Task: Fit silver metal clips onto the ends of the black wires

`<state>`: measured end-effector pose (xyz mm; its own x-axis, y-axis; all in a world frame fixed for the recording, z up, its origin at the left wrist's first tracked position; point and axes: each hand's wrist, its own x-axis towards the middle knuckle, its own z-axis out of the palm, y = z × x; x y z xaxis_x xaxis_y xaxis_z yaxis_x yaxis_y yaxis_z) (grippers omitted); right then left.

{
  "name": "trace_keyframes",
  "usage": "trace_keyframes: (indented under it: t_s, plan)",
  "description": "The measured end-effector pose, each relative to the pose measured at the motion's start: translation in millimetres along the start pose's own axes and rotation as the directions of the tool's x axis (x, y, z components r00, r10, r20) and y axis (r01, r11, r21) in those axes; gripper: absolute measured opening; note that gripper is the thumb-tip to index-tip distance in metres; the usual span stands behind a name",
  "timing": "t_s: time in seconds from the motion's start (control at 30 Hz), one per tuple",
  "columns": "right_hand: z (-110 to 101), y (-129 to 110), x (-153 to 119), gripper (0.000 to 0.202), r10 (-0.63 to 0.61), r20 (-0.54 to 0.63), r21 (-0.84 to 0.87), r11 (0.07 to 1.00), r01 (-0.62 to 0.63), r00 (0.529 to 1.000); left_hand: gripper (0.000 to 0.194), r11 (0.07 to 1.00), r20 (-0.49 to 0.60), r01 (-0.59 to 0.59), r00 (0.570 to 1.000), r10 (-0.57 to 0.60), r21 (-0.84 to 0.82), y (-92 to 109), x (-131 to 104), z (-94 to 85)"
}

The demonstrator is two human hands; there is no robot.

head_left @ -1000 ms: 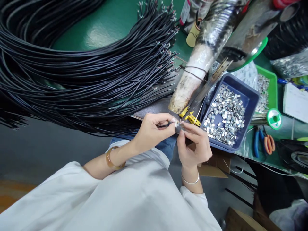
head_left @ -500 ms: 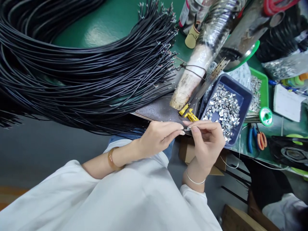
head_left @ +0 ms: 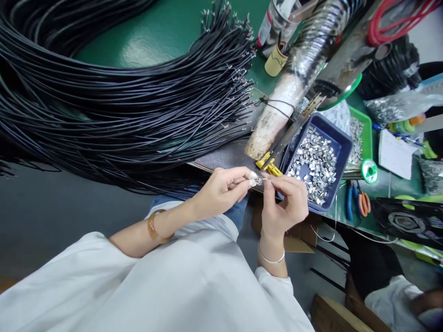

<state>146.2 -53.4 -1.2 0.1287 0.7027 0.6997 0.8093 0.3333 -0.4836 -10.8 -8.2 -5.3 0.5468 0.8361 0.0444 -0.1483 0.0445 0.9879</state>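
Note:
My left hand (head_left: 223, 190) is closed in a pinch around a tiny silvery part (head_left: 259, 181), whose exact shape is too small to make out. From the other side the fingers of my right hand (head_left: 285, 200) pinch a thin piece at the same spot, so the fingertips of both hands almost meet. Just beyond them lies a yellow tool (head_left: 269, 166) on the bench edge. Right of it, a dark blue tray (head_left: 342, 150) holds many small metal pieces (head_left: 316, 161).
A large bundle of black cables (head_left: 121, 106) covers the left bench. A wrapped duct (head_left: 273, 115) slants down behind my hands. Pliers (head_left: 363, 203), a solder spool (head_left: 369, 171) and a green tray (head_left: 368, 133) sit right. Another person's sleeve (head_left: 394, 299) shows lower right.
My right hand has moved slightly left, with its fingertips still near those of my left hand. Trays and tools at the right appear shifted left in the view.

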Motion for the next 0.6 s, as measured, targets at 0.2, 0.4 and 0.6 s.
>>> trace_keyframes:
  t_s: [0.2, 0.4, 0.6]
  plan:
    - [-10.7, -7.1, 5.8, 0.012, 0.009, 0.157, -0.065, 0.998, 0.001, 0.988, 0.018, 0.992, -0.007, -0.088, 0.996, 0.089, 0.089, -4.4, 0.3, 1.2]
    - [-7.3, -3.4, 8.2, 0.01, 0.021, 0.282, -0.019, 1.0, -0.016, 0.959, 0.015, 0.96, -0.04, -0.184, 0.98, 0.196, 0.212, -8.4, 2.3, -0.1]
    - [0.3, 5.5, 0.7, 0.007, 0.12, 0.094, 0.1, 0.987, -0.129, 0.988, 0.015, 0.997, -0.169, -0.047, 0.984, 0.058, 0.065, -2.4, 6.9, 3.9]
